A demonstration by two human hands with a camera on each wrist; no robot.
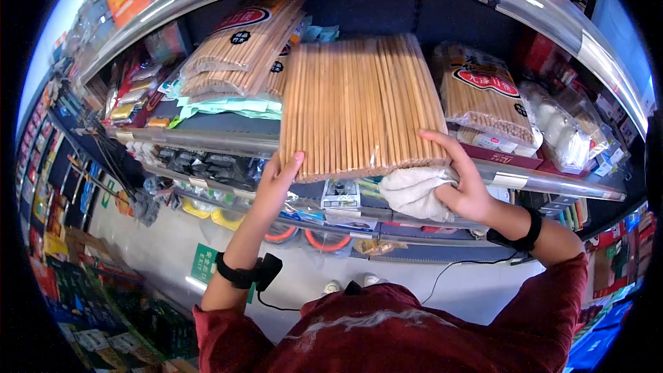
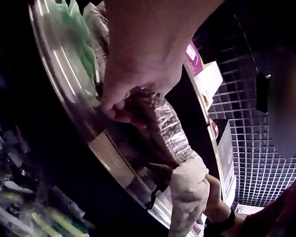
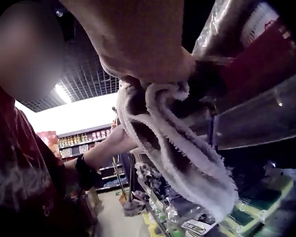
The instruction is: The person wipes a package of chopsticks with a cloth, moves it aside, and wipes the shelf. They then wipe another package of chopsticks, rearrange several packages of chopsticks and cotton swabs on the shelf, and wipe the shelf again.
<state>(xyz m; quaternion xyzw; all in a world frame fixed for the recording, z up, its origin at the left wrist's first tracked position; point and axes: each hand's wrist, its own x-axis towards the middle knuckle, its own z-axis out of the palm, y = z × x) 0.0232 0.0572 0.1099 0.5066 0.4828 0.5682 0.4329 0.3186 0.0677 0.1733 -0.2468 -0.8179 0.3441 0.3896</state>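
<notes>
"Maroon shirt (image 1: 394, 342) nearest, at six o'clock; what's in the head view?"

"One pack of chopsticks (image 1: 362, 107) toward twelve, with at least two other packs (image 1: 228, 62) at its ten. My left hand (image 1: 277, 176), at its eight, grips it; my right hand (image 1: 469, 190), at its four, grips one pale cloth (image 1: 418, 193), one digit laid on the pack."

"Left wrist view?"

"My left hand reaches in from twelve, fingers bent round the pack's end; cloth at five."

"Right wrist?"

"My right hand's at twelve, cloth hanging toward five; its fingertips are hidden."
</notes>
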